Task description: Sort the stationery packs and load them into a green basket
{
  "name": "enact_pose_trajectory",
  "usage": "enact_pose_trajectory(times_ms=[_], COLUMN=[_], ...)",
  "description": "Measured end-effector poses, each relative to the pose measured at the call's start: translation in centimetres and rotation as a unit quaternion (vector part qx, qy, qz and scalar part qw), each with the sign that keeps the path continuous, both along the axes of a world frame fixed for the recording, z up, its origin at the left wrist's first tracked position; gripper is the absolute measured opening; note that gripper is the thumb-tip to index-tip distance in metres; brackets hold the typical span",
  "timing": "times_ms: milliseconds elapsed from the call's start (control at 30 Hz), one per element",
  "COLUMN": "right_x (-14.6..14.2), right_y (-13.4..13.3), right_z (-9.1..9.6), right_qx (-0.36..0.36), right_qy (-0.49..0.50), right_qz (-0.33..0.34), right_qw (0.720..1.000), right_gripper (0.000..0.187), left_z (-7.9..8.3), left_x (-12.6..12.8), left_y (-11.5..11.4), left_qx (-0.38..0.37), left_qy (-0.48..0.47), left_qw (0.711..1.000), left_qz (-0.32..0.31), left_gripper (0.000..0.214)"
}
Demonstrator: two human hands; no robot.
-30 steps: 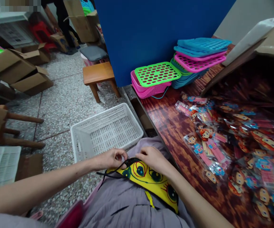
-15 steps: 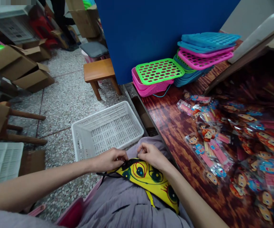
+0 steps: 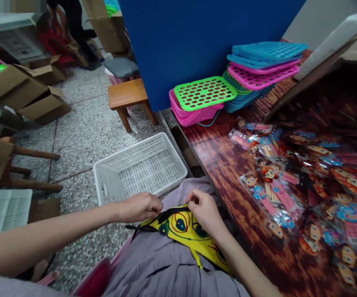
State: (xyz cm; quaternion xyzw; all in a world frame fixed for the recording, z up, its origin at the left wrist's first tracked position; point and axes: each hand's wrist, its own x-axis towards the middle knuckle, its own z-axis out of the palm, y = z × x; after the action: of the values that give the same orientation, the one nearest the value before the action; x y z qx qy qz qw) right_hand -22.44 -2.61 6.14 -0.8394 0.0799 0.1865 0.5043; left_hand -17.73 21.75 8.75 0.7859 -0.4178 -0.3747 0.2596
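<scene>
Across my lap lies a yellow cloth piece (image 3: 183,227) printed with big cartoon eyes. Black trim (image 3: 170,212) runs along its upper edge, and thin black cord ends stick out at the left. My left hand (image 3: 143,206) is closed with its fingertips at the left part of that trim; whatever it pinches is hidden under the fingers. Farther along the same edge, my right hand (image 3: 201,206) pinches the trim between thumb and forefinger. A short yellow strap (image 3: 196,259) hangs from the lower side of the cloth.
A white plastic crate (image 3: 141,167) stands on the floor ahead of my knees. To the right, a wood-patterned table (image 3: 221,169) bears several bagged cartoon-figure packs (image 3: 279,187) and stacked coloured baskets (image 3: 205,95). A wooden stool (image 3: 129,95), cardboard boxes (image 3: 44,105) and a person's legs (image 3: 79,33) are farther off.
My right hand has shifted slightly right along the cloth's top edge and now covers more of the print. My left hand has turned a little, its fingers more tucked in.
</scene>
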Motion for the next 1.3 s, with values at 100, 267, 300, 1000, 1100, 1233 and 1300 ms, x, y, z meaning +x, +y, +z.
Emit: enact_pose_trajectory(times_ms=[100, 267, 300, 1000, 1100, 1233, 1300], right_x=[-1.0, -4.9, -6.2, -12.2, -13.0, -13.6, -13.6], right_y=[-1.4, -5.7, -6.7, -6.0, -6.2, -6.3, -6.2], right_z=[0.3, 0.1, -0.1, 0.5, 1.2, 1.6, 1.6], right_qx=[-0.051, -0.101, -0.099, -0.159, -0.127, -0.109, -0.111], right_qy=[-0.024, -0.012, -0.002, -0.361, -0.324, -0.299, -0.298], right_qz=[-0.025, -0.071, -0.078, 0.072, 0.121, 0.163, 0.158], right_qw=[0.998, 0.992, 0.992, 0.916, 0.930, 0.934, 0.935], right_gripper=[0.011, 0.010, 0.011, 0.021, 0.016, 0.023, 0.025], left_z=[0.8, 0.9, 0.7, 2.5, 3.0, 3.2, 3.3], left_x=[-0.1, -0.9, -1.1, 3.1, 2.1, 0.7, 0.3], left_y=[-0.2, 0.4, 0.6, -4.4, -6.1, -7.1, -7.5], left_qx=[0.000, 0.014, 0.013, 0.004, -0.043, -0.008, 0.034], left_qy=[-0.061, -0.123, -0.125, 0.104, 0.082, -0.027, -0.086], left_qw=[0.996, 0.986, 0.986, 0.992, 0.996, 0.992, 0.983], left_qz=[-0.068, -0.113, -0.110, 0.071, 0.015, -0.125, -0.160], left_gripper=[0.023, 0.026, 0.026, 0.014, 0.017, 0.021, 0.029])
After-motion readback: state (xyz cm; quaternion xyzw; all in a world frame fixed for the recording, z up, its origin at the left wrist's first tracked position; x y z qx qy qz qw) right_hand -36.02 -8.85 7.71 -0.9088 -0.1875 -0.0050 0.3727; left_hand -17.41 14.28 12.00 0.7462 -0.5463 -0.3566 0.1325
